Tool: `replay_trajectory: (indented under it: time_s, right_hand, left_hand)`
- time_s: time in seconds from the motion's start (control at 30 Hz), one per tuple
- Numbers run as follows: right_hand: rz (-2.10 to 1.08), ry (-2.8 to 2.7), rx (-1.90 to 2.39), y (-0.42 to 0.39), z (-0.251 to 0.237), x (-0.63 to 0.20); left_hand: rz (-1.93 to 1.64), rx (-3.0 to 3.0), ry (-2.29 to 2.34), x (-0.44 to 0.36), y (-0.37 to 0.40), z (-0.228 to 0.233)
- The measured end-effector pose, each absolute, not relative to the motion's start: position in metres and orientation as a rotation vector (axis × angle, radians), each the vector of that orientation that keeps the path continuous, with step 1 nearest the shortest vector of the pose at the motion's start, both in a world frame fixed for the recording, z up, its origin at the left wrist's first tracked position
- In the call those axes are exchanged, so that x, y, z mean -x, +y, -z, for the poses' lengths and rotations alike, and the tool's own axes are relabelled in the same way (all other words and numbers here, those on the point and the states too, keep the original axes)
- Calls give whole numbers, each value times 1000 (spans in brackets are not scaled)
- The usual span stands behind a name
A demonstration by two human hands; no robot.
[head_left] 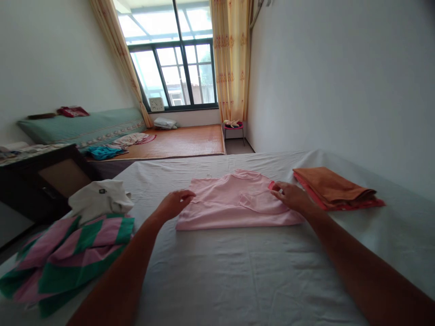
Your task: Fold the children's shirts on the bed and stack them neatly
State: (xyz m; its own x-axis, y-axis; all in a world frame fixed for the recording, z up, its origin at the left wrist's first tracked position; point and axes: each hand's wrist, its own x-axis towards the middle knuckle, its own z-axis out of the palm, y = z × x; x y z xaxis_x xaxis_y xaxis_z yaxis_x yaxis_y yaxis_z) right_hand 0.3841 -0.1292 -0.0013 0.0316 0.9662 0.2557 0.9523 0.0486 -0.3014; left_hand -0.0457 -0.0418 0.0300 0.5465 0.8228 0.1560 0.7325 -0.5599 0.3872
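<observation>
A pink shirt (217, 199) lies partly folded on the white sheet, its near edge straight and a sleeve laid across its right half. At the shirt's left edge, my left hand (175, 203) is closed, thumb and fingers pinching the fabric. My right hand (292, 195) pinches the shirt's upper right edge, next to a small red patch (271, 185). The fabric between the fingertips is mostly hidden in both hands.
Folded brown and red cloths (335, 185) lie to the right. At left are a white garment (100, 199) and a green-and-pink striped garment (84, 258). Beyond the sheet-covered bed (238, 267) stand a dark cabinet (44, 181) and a second bed with a brown mat (190, 140).
</observation>
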Motion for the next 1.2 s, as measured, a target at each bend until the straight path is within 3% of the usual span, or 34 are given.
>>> replay_trajectory:
  time_s: [0.07, 0.2, 0.33, 0.6, 0.83, 0.97, 1.2]
  right_hand:
    - [18, -1946, 1923, -126, 11, -377]
    - [-2, -1908, 1932, -119, 24, -374]
    - [-138, -1796, 1919, -114, 24, -375]
    - [-64, -1730, 1839, -109, 26, -371]
    - [-234, -1702, 1886, -106, 29, -374]
    - [-93, -1697, 1947, -106, 28, -374]
    - [44, -1733, 2125, -110, 26, -369]
  left_hand:
    - [-562, -2655, 1216, 23, -44, -17]
    - [-398, -2857, 1125, 0, -49, -3]
    - [-264, -2871, 1262, 7, -50, -12]
    - [-89, -2665, 1558, 14, -52, -18]
    - [-167, -2832, 1364, -31, -67, -33]
    - [-152, -2783, 1199, -87, -65, -32]
    - [-351, -2543, 1362, -149, -52, -4]
